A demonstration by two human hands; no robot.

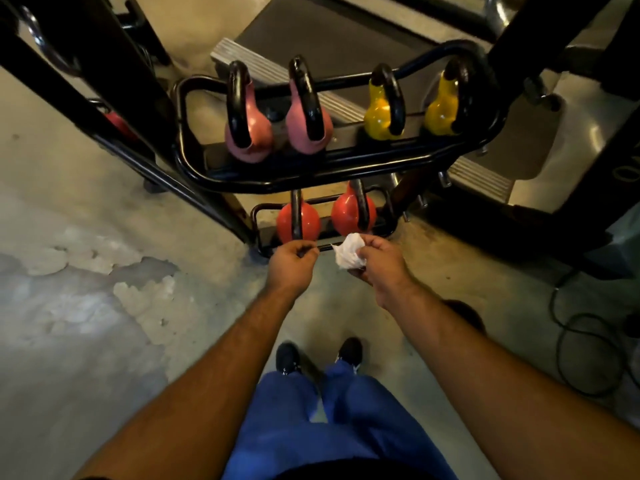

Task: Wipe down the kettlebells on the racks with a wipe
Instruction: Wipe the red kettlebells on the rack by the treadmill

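A black two-tier rack (pixel 221 180) stands in front of me. Two pink kettlebells (pixel 254 133) and two yellow kettlebells (pixel 375 116) sit on its upper tier. On the lower tier are two red kettlebells: the left one (pixel 282 221) and the right one (pixel 344 211). My left hand (pixel 291 266) curls its fingers round the near end of the left red kettlebell's black handle. My right hand (pixel 379 265) grips a crumpled white wipe (pixel 348 254) just in front of the right red kettlebell, not touching it.
A black slanted frame beam (pixel 114 133) crosses on the left, with another red kettlebell (pixel 119 124) behind it. A treadmill deck (pixel 311 32) lies beyond the rack. Black cables (pixel 568 341) loop on the floor at right. My shoes (pixel 287 358) stand on patchy concrete.
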